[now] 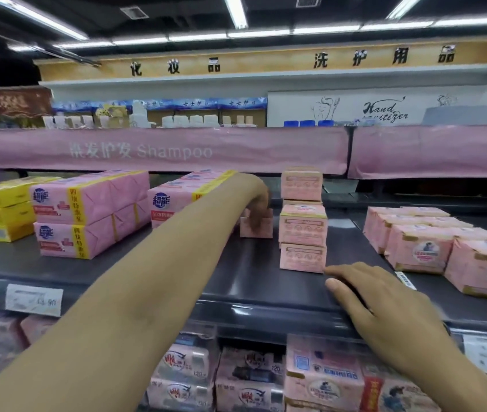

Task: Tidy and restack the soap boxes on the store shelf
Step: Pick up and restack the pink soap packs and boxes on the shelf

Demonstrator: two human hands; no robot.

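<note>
Soap box [266, 231] under left grip [258, 203], fingers curled over it, right grip [367, 292] wide on shelf [251, 272].

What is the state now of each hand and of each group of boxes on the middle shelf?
left hand: fingers curled over the single pink box
single pink box: on the shelf, gripped from above
pink box stack: upright, not gripped
right hand: flat on the shelf front, holds nothing
yellow boxes: stacked three high
wrapped pink packs: stacked two high
</note>
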